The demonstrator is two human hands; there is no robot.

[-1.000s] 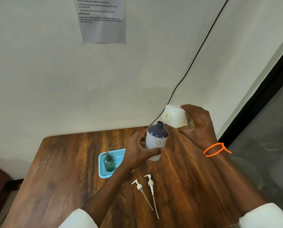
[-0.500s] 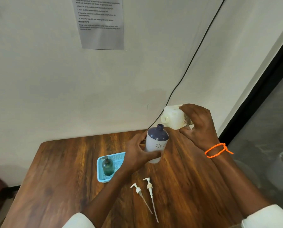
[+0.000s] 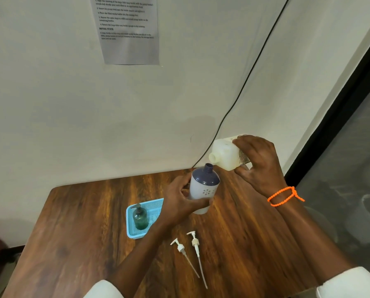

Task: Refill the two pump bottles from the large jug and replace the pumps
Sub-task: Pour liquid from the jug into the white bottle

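Jug (image 3: 227, 154) gripped by right hand (image 3: 258, 162), left hand (image 3: 180, 200) gripping bottle (image 3: 203, 189)

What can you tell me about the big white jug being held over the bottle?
The large jug is off-white, boxy, translucent-looking plastic with a short round spout and no cap. A printed label shows on its side. The right hand grips its body and holds it tipped on its side in the air, spout pointing left and slightly down, just above and right of the open neck of the blue-topped pump bottle. No liquid is visibly pouring.
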